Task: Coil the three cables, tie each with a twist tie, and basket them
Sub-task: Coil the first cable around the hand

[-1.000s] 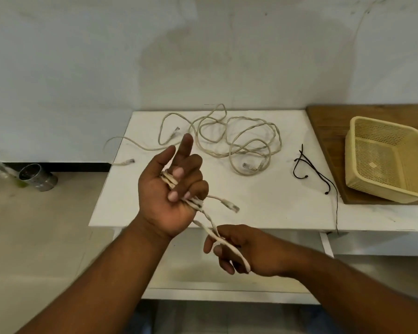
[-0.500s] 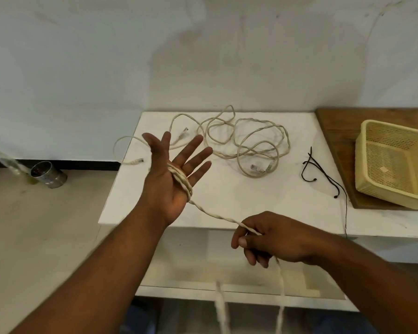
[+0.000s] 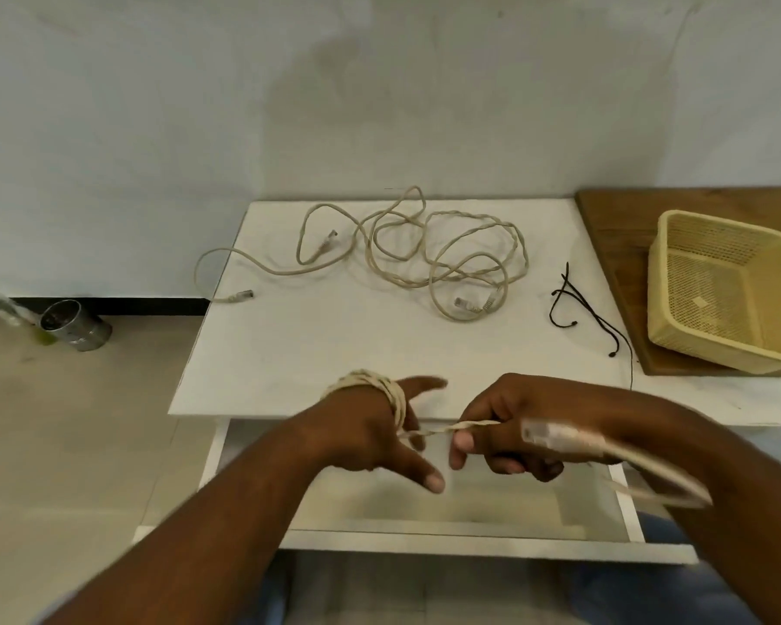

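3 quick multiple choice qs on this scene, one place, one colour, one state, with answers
1. Where does the yellow basket stand?
A on the floor
B on the wooden board
C under the table

2. What colour are the twist ties?
A black
B red
C white

3. What state is the cable in the hands in?
A tied off
B wound round the left hand, a strand pinched by the right hand
C lying flat

Answers: 1 B, it rests on the brown board at the right. 2 A, thin black strands lie beside the board. 3 B, loops circle the left hand and a strand runs to the right fingers.
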